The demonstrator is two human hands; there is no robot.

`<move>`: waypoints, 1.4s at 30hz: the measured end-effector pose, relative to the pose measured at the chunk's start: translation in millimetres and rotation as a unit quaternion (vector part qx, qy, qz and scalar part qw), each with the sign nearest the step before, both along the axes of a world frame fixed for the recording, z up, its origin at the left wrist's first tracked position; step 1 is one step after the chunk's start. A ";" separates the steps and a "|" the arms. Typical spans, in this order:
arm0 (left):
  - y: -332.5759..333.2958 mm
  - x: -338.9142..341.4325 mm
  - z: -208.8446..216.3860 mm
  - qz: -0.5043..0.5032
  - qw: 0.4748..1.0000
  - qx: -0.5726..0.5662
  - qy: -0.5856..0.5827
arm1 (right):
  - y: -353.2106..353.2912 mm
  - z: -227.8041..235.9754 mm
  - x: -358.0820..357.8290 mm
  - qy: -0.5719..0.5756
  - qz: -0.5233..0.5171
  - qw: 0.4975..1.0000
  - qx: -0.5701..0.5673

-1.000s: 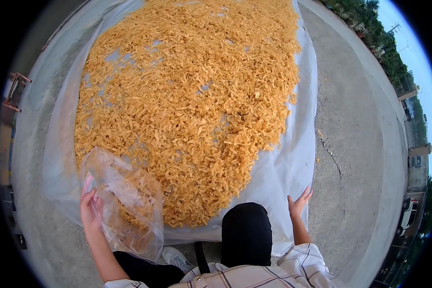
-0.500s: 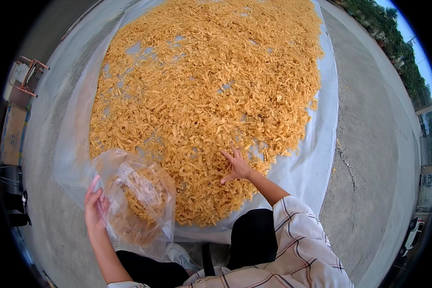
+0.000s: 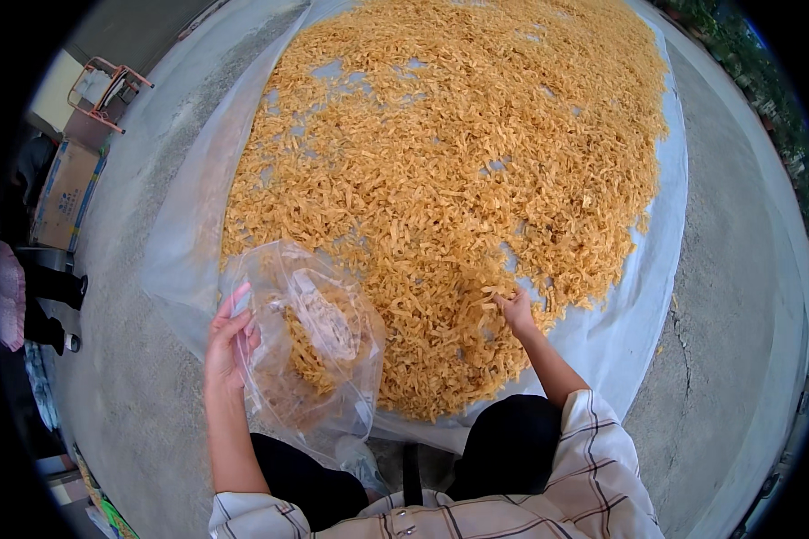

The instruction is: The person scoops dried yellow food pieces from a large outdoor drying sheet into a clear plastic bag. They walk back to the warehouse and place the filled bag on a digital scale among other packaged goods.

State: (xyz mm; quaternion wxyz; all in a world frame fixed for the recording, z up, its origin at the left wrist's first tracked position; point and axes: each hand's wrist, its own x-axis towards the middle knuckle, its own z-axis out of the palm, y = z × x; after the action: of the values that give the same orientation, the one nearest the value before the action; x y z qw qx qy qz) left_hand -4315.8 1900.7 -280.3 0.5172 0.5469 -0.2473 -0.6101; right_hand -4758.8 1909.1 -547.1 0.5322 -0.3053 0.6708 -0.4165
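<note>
My left hand (image 3: 232,343) grips the left edge of a clear plastic bag (image 3: 368,346), its fingers curled on the film. Inside the lower part of the bag lie some golden-yellow dried strips, with a pale label or patch on the plastic. My right hand (image 3: 516,314) is at the near right part of a wide spread of the same dried strips (image 3: 440,207). Its fingers are drawn together on a few strips, and their tips are partly hidden among them. Under the strips lies a whitish sheet (image 3: 616,337).
Grey concrete ground (image 3: 724,269) surrounds the sheet. At the left stand a cardboard box (image 3: 67,193) and an orange-framed cart (image 3: 108,94). Another person's dark-trousered legs (image 3: 52,283) show at the left rim. My knees (image 3: 512,440) are bent close to the sheet's near edge.
My right hand has gone from spread fingers over the strips to closed fingers among them. The view has shifted left, bringing the other person's legs further in. The bag stays in my left hand.
</note>
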 end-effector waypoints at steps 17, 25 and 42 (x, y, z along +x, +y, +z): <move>5.7 9.3 23.3 -0.069 0.997 -0.004 -0.044 | -23.2 249.8 234.9 -0.296 0.483 0.821 0.066; 8.0 20.3 18.9 -0.006 0.998 0.011 -0.055 | -51.6 189.4 264.3 -0.188 0.389 0.891 -0.140; 11.7 10.6 22.5 -0.009 0.995 0.005 -0.103 | 28.9 49.1 140.4 0.410 0.655 0.618 -0.144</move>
State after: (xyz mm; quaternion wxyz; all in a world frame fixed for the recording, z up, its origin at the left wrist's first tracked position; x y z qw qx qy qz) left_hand -4305.3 1912.4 -257.8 0.4807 0.6069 -0.3016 -0.5564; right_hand -4618.3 1938.0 -498.0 0.2827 -0.8756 0.3730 0.1198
